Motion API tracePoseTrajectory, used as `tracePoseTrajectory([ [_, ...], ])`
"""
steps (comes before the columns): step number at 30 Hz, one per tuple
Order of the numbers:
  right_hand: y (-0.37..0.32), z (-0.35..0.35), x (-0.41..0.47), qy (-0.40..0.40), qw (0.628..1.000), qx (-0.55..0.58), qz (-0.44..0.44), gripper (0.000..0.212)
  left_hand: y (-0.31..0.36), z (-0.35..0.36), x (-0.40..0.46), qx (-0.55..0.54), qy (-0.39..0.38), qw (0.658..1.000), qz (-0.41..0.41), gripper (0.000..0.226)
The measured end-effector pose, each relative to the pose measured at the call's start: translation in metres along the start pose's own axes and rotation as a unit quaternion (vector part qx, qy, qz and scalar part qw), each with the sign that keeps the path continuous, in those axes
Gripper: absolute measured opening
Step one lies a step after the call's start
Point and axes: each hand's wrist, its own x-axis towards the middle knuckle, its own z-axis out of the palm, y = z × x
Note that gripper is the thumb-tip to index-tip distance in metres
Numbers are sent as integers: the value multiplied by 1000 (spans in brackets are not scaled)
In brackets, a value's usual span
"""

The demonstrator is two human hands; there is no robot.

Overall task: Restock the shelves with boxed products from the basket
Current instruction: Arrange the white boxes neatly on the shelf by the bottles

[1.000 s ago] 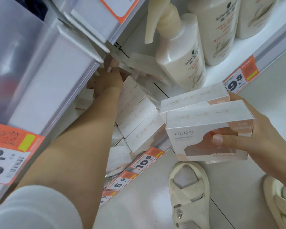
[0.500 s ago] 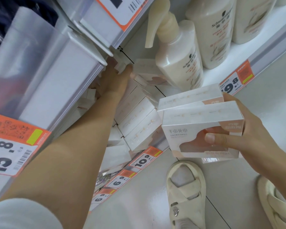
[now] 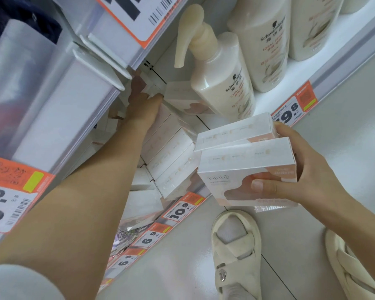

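We take the pump bottle (image 3: 221,83) on its white shelf (image 3: 325,68) as our landmark: below and to the right of it our right hand (image 3: 307,172) holds two white boxes (image 3: 243,161) stacked together, thumb across the front face and fingers curled round the far end, out in front of the shelving and above the floor. Just left of the bottle's base one box (image 3: 180,96) stands deep in the lower bay, and our left hand (image 3: 143,105) reaches in beside it; the fingertips are hidden under the shelf lip, so we cannot tell whether they hold it or only press against it. Below that, a row of shelved boxes (image 3: 171,152) already stands side by side behind the price tag (image 3: 183,210) reading 10.9, so we judge the restocking well under way, with at least the two held boxes left to place. The basket is out of view, so what remains in it is unknown. Further out are more cream bottles right of the landmark, orange price labels on the shelf edges, a pale tiled floor (image 3: 204,267), and our beige sandals (image 3: 236,252)
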Motion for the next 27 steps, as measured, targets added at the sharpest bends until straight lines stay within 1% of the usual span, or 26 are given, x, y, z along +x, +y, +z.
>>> tracePoseTrajectory([
  [3, 0, -1, -1, -3, 1000, 5, -4, 86, 2, -3, 2, 56, 26, 998, 10, 66],
  [5, -1, 0, -2, -3, 1000, 10, -12, 80, 5, -1, 3, 87, 44, 995, 1, 65],
  [6, -2, 0, -2, -3, 1000, 13, -14, 76, 6, 1, 5, 73, 47, 996, -9, 61],
  [8, -3, 0, -2, -1, 1000, 13, -14, 74, 9, 5, 7, 10, 50, 998, -39, 56],
  [9, -3, 0, -2, -1, 1000, 11, -15, 73, 10, 5, 7, -16, 64, 997, -48, 55],
  [11, -3, 1, -1, -3, 1000, 16, -18, 71, 7, 2, 11, -38, 102, 994, -34, 54],
  [13, -5, 2, 2, -2, 999, 34, -21, 68, 3, -3, 17, -63, 130, 989, -7, 46],
  [14, -5, 3, 3, 0, 999, 41, -25, 67, 0, -5, 23, -82, 135, 987, -8, 44],
  [17, -6, 4, 10, 7, 997, 62, -37, 68, -6, -7, 45, -132, 148, 979, -52, 55],
  [19, -6, 4, 15, 16, 997, 66, -45, 76, -6, -10, 52, -129, 127, 980, -82, 55],
  [22, -6, 10, 21, 39, 996, 51, -59, 86, -12, -10, 69, -115, 99, 985, -85, 58],
  [24, -7, 14, 22, 52, 996, 26, -66, 91, -2, -7, 67, -113, 63, 988, -89, 55],
  [26, -7, 16, 21, 59, 996, 13, -71, 91, 11, -2, 59, -132, 25, 987, -91, 50],
  [27, -6, 16, 20, 59, 995, 17, -74, 89, 13, -1, 59, -133, 20, 986, -96, 52],
])
